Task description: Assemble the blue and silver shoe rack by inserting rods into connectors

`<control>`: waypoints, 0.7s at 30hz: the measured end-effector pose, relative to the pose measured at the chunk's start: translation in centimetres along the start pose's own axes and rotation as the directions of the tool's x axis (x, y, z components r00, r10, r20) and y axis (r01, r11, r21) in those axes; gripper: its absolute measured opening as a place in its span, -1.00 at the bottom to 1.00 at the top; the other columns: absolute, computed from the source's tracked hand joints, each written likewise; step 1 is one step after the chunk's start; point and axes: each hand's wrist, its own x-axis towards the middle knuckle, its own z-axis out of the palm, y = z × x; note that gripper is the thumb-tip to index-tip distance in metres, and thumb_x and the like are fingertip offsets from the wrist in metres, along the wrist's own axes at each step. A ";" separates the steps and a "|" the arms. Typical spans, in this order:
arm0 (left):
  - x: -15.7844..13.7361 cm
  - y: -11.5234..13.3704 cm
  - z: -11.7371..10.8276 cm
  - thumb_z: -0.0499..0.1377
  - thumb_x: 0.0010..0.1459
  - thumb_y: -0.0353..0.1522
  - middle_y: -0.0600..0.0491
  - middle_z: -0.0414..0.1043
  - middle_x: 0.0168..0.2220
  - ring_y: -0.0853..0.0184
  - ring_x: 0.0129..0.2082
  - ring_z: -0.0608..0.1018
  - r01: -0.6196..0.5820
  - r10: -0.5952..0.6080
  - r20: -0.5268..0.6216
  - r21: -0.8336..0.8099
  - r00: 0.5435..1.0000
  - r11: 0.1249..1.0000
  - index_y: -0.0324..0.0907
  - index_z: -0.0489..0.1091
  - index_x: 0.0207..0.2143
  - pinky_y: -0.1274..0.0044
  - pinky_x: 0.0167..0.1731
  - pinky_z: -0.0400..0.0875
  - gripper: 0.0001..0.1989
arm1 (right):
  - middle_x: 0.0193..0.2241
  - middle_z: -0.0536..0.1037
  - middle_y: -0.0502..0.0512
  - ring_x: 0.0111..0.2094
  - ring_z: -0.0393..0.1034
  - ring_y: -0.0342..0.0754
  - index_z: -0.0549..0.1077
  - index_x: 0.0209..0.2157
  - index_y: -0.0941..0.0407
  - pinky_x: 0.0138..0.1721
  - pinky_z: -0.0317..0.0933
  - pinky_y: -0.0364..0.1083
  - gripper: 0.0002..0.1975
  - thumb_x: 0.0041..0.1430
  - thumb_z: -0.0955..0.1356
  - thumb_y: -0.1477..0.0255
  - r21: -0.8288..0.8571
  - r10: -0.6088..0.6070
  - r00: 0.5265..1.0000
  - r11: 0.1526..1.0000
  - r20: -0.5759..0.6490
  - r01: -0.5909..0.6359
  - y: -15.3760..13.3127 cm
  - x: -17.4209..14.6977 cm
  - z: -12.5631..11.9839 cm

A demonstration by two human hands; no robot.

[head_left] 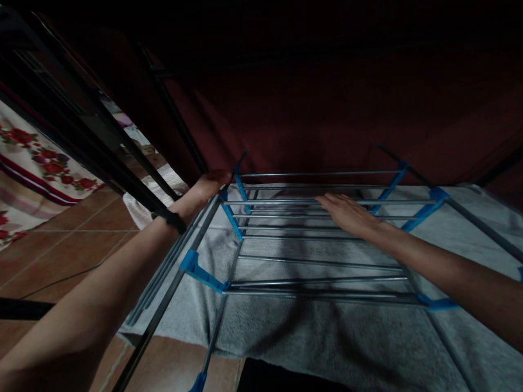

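Note:
A metal rack [310, 264] with grey tubes and blue plastic joints stands in front of me. My left hand [214, 182] is at its far left side, closed around the side tube by a blue joint; some of those fingers are hidden. My right hand [345, 211] lies over the upper crossbars [278, 202], palm down, with its fingers stretched out toward the left. A dark band [174, 219] circles my left wrist.
Grey cloth [327, 332] spreads under the rack over brown floor tiles [98, 234]. Several loose grey tubes [163, 272] lie along its left edge. Behind hangs a dark red cloth [294, 120]. Black metal posts [118, 141] and a floral cloth [44, 163] are at the left.

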 end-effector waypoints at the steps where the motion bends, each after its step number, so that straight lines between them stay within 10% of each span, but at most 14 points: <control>1: -0.1 -0.9 -0.2 0.20 0.25 -0.17 -0.16 0.58 -0.07 0.19 -0.11 0.61 0.058 -0.064 -0.042 -0.142 0.997 0.988 -0.27 0.48 -0.01 0.45 -0.21 0.51 -0.60 | 0.04 0.51 0.25 0.01 0.44 0.09 0.37 0.18 0.13 0.09 0.24 0.06 -0.48 0.26 0.13 0.64 -0.007 -0.006 1.000 1.000 0.001 0.006 0.1 0.0 0.1; 4: -0.8 -2.5 0.2 0.43 -0.04 -0.38 -0.08 0.58 -0.11 0.26 -0.21 0.62 0.213 -0.275 -0.038 -0.534 0.961 0.819 -0.20 0.48 -0.05 0.53 -0.32 0.51 -0.55 | 0.04 0.51 0.25 0.02 0.44 0.08 0.36 0.19 0.14 0.08 0.27 0.06 -0.47 0.25 0.11 0.65 -0.023 -0.025 1.000 0.999 0.014 0.025 0.4 0.0 0.3; 8: -1.6 -3.4 1.4 0.44 -0.11 -0.48 -0.07 0.58 -0.35 0.27 -0.45 0.61 0.465 -0.375 0.280 -0.616 0.884 0.636 -0.28 0.51 -0.20 0.49 -0.43 0.55 -0.65 | 0.12 0.47 0.25 0.10 0.41 0.09 0.32 0.23 0.13 0.14 0.24 0.09 -0.44 0.24 0.12 0.65 -0.022 -0.011 1.000 1.000 -0.002 0.011 0.7 0.0 0.6; 13: -2.3 -4.4 2.1 0.36 0.00 -0.52 0.01 0.54 -0.44 0.36 -0.55 0.57 0.459 -0.325 0.331 -0.726 0.886 0.512 -0.29 0.53 -0.28 0.57 -0.51 0.55 -0.82 | 0.12 0.48 0.25 0.09 0.42 0.09 0.32 0.25 0.11 0.12 0.27 0.09 -0.42 0.24 0.12 0.63 0.014 -0.015 0.999 1.000 0.035 0.014 0.9 0.0 0.5; 21: -2.9 -5.0 -0.6 0.43 -0.22 -0.63 -0.01 0.60 -0.21 0.25 -0.31 0.67 0.524 -0.161 0.542 -0.627 0.825 0.576 -0.17 0.48 -0.02 0.50 -0.27 0.63 -0.36 | 0.16 0.45 0.28 0.12 0.40 0.11 0.34 0.23 0.15 0.12 0.29 0.09 -0.44 0.26 0.10 0.63 0.019 -0.002 0.999 1.000 0.036 0.001 0.3 -0.1 -0.1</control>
